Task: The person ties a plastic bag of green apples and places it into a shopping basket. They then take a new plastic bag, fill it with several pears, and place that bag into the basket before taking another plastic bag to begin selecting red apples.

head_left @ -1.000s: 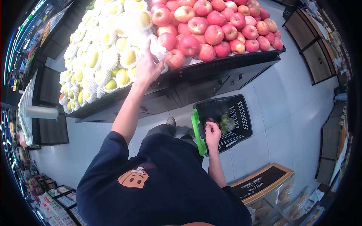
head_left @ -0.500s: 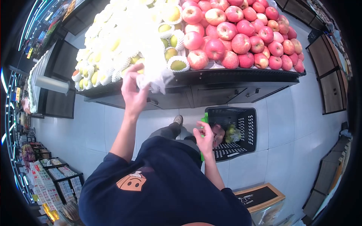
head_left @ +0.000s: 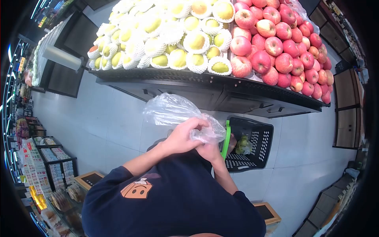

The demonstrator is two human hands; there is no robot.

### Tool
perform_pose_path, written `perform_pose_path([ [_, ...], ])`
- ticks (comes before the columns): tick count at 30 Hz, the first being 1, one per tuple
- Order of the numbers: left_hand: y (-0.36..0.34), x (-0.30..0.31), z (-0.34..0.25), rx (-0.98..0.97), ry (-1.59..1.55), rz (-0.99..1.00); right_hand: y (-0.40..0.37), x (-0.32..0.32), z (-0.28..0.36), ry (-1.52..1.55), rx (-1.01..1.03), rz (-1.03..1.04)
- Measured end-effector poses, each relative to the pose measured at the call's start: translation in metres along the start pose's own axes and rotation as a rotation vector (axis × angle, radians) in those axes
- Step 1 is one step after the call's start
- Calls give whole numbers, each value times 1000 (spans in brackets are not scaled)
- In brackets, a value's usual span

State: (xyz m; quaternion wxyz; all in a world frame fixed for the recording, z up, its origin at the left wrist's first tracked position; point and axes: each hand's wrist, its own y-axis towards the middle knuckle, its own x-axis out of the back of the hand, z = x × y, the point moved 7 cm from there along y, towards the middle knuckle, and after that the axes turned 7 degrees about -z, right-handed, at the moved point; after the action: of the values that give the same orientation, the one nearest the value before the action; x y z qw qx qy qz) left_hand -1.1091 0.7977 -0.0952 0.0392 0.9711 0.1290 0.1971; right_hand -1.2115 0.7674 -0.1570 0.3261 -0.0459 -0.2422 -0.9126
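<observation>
A clear plastic bag (head_left: 171, 110) is held in front of my torso, its loose end spread to the left. My left hand (head_left: 184, 136) is closed on the bag, fingers bent. My right hand (head_left: 209, 151) meets it from the right, gripping the bag's bunched end; the plastic partly covers its fingers. Beyond the hands, pale yellow-green fruit in white foam nets (head_left: 177, 59) lies on a display stand beside red apples (head_left: 272, 45).
Right of my hands, a black shopping basket (head_left: 269, 138) with a green handle (head_left: 226, 140) stands on the floor, holding bagged green fruit (head_left: 243, 145) and a partly hidden reddish item. A bag roll (head_left: 63, 57) sticks out at left. The black stand edge (head_left: 158, 74) runs ahead.
My left hand has drawn the bag back from the fruit stand toward my torso. My right hand has moved left from beside the basket and joined it on the bag. The view has shifted.
</observation>
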Motion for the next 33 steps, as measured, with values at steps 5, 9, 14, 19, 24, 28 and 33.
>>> perform_pose_path([
  [5,-12,63,47,157,-83,55,4,-19,-20,496,-420,-164],
  [9,-30,134,68,103,-46,-74,21,-42,-18,530,-529,-315],
  [14,-55,210,109,198,22,-348,36,-72,0,283,-460,-407],
  [19,-65,208,107,64,-91,-191,46,-139,30,17,-412,-183],
  [24,-76,189,93,-13,-101,3,7,-173,-41,-73,-603,-103],
  [28,-82,201,110,106,-3,-7,2,-153,-35,224,-547,-555],
  [33,-81,224,140,77,331,-141,10,-151,-31,595,-638,-666],
])
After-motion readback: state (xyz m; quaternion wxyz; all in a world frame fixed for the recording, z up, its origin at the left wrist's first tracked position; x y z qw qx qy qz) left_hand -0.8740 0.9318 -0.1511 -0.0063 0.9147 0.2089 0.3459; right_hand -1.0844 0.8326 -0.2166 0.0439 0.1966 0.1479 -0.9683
